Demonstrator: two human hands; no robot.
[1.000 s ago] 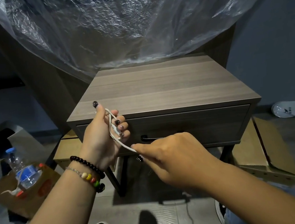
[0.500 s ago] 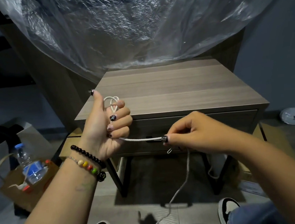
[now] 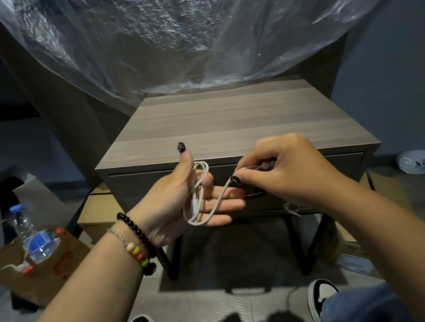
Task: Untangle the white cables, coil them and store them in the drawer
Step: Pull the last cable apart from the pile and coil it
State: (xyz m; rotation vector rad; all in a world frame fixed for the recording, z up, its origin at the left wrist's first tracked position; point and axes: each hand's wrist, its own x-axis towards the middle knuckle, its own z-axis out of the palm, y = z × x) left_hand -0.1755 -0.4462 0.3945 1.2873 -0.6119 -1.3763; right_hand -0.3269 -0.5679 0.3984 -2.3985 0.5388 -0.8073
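At mid-frame, one white cable (image 3: 201,203) hangs in loops over my left hand (image 3: 184,201), in front of the single closed drawer (image 3: 157,188) of a grey wood-grain nightstand (image 3: 228,123). My left fingers lie nearly straight, pointing toward the right of the frame, palm up and thumb raised; the cable drapes round them in two or three loose loops whose long axis runs top to bottom, from just under the thumb down past the lowest finger. It is thin, matte, off-white, with a stiffer plug-like section lying along the palm. From the bottom of the loops one strand climbs to the right into my right hand (image 3: 284,170), where thumb and curled fingers pinch it; a short frayed-looking stretch shows below that wrist.

Two bracelets circle my left wrist: one of dark beads (image 3: 135,231), one thin with coloured beads (image 3: 134,252). At lower left, one plastic water bottle (image 3: 33,238) stands in a brown paper bag (image 3: 49,272). Clear plastic sheeting (image 3: 169,36) fills the top of the frame. Two black-and-white shoes (image 3: 321,295) show at the bottom edge.
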